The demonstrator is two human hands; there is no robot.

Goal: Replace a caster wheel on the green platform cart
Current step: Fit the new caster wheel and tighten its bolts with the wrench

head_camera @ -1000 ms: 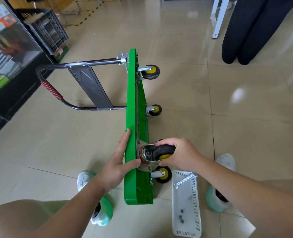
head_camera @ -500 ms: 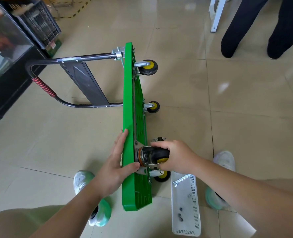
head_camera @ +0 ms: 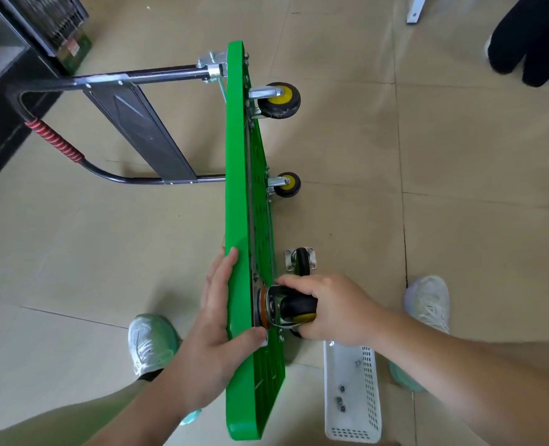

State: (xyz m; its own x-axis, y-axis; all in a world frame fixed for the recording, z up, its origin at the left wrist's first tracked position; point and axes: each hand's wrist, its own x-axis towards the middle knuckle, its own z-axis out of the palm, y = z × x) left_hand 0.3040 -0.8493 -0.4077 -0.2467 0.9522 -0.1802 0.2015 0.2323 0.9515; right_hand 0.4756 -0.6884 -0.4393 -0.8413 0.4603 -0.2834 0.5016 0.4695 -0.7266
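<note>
looks about halfway: a loose caster [head_camera: 300,260] lying on the floor [head_camera: 459,220] at 12 o'clock from the right hand [head_camera: 337,309], nuts [head_camera: 340,402] (seemingly unfitted) in the white basket [head_camera: 368,365] at 6 o'clock, so bolting likely left. holding the caster wheel [head_camera: 295,305] in the curled right hand, pressed at 9 o'clock against the underside of the green platform cart [head_camera: 234,188], bracing it with the flat, straight-fingered left hand [head_camera: 215,329].
</note>
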